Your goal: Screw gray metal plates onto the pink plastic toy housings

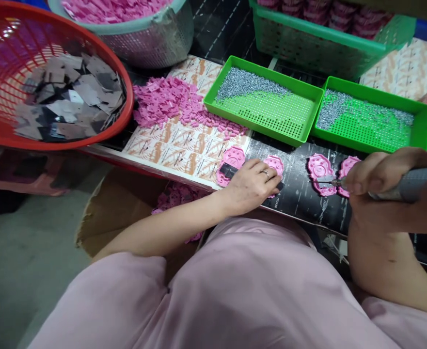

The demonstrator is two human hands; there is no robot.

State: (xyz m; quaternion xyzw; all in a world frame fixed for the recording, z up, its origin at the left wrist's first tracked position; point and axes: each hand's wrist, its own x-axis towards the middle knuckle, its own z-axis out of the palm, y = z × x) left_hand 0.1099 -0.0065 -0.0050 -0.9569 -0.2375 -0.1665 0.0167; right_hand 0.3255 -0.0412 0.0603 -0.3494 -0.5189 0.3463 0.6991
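My left hand (251, 186) lies over a pink plastic housing (273, 164), fingers bent and pressed together. At its fingertips shows the edge of a dark plate (280, 186); the thumb's grip is hidden. Just left of this hand is another pink housing with a dark plate (229, 170) in it. My right hand (376, 177) is closed around a grey power screwdriver (404, 185), its thin bit pointing left. The bit passes over a pink housing (320, 167) with a grey metal plate; whether it touches cannot be made out. One more pink housing (348, 166) sits partly behind the right hand.
Two green trays (259, 70) of small silvery screws stand behind the housings. Small pink parts (169, 102) are heaped at left. A red basket (124, 104) holds metal plates. Farther back are a pale basket (155, 46) and a green crate (318, 43), both with pink parts.
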